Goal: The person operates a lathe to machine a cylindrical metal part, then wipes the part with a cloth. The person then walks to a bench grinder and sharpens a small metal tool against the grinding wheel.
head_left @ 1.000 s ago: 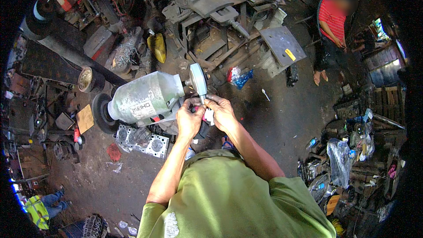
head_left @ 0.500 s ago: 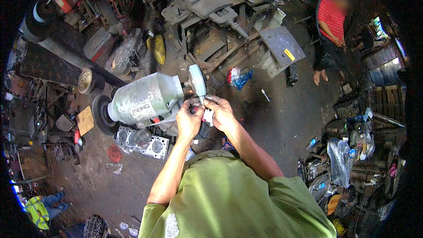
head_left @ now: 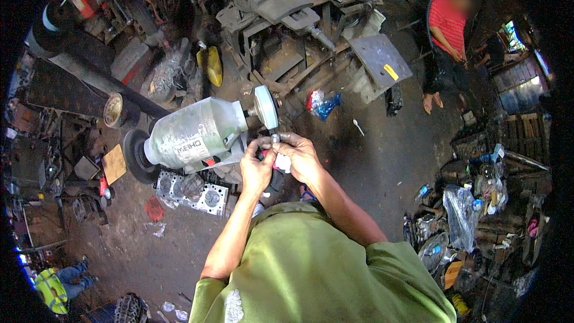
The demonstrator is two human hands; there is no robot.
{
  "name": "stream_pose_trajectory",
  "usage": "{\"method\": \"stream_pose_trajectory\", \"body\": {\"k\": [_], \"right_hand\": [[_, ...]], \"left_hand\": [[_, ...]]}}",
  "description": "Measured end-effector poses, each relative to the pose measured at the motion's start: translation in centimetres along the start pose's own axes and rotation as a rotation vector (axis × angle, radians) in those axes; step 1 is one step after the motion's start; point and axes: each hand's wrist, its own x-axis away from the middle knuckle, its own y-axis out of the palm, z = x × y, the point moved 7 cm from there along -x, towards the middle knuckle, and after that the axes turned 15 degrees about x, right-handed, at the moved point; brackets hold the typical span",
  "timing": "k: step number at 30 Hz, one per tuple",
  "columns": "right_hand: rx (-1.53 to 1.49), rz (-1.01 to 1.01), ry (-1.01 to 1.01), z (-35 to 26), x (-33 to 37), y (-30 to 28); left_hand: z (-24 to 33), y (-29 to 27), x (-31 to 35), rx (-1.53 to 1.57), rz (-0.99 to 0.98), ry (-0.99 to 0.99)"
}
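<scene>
Just below the pale grinding wheel (head_left: 265,107) of a grey-green bench grinder (head_left: 197,131), my two hands meet at a small silvery metal rod (head_left: 275,138). My left hand (head_left: 257,164) pinches it from the left, thumb and fingers closed. From the right, my right hand (head_left: 301,158) grips it too, with a crumpled white cloth or paper (head_left: 283,162) under its fingers. Only the rod's upper end shows; my fingers hide the rest. A small gap seems to separate that end from the wheel. Something pink-red peeks out beside my left thumb.
A dark wheel (head_left: 139,156) sits on the grinder's left end. An engine cylinder head (head_left: 190,192) lies on the floor below. Beyond stands a cluttered metal bench with a vise (head_left: 287,9). A person in a red shirt (head_left: 448,27) sits far right; scrap piles line the right.
Both hands have drawn slightly down, away from the grinding wheel, with the rod still in them. The rod's end reached the wheel's lower edge before; now it sits apart from it.
</scene>
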Motion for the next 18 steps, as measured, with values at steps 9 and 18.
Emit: {"method": "stream_pose_trajectory", "body": {"k": [9,18], "right_hand": [[0.084,0.043,-0.065,-0.4,-0.5,-1.2],[0.171,0.102,-0.043,-0.6,-0.8,-1.5]], "left_hand": [[0.8,0.7,0.2,-0.273,0.058,0.049],[0.1,0.9,0.0,-0.135,0.04,-0.063]]}}
